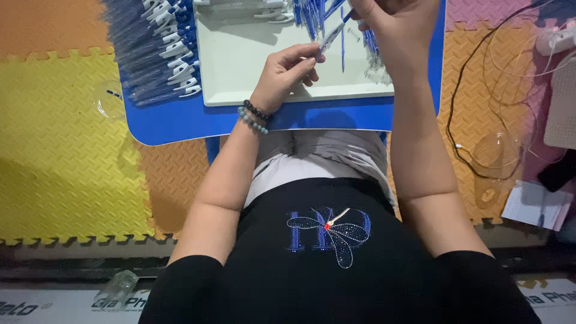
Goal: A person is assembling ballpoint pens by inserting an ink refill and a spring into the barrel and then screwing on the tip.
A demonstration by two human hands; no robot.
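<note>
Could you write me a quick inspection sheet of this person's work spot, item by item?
Surface: small blue table carrying a pale tray, on foam floor mats.
Job's things: one blue pen held between both hands; a stack of pens left of the tray; loose pen parts in the tray.
Clutter: clear plastic lid and clear cup on the mats; papers.
Grips: left hand and right hand each pinch the pen.
Cables: black and white cables at right.
Surroundings: beaded bracelets on the left wrist.
</note>
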